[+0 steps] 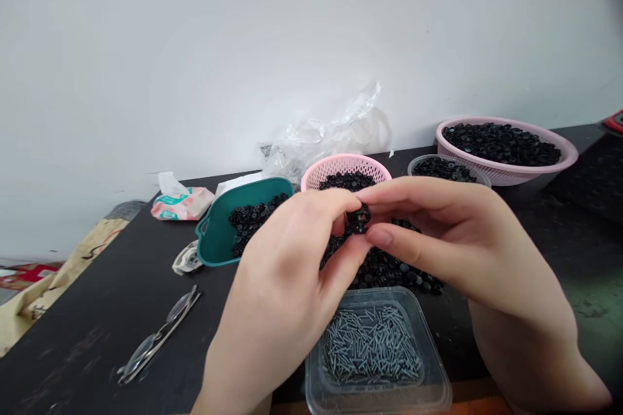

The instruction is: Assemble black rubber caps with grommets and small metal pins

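Between the fingertips of both hands is a small black plastic part, roughly round with a gap through its middle. My left hand pinches it from the left, and my right hand grips it from the right with thumb and forefinger. Fingers partly cover the part, so its full shape is hidden. Below the hands stands a clear plastic box of thin metal pins. A loose heap of black plastic pieces lies on the table just behind, partly hidden by the hands.
Behind are a teal basin, a small pink basket, a clear bowl and a large pink basket, all holding black pieces. Crumpled plastic film leans against the wall. Eyeglasses and a tissue pack lie left.
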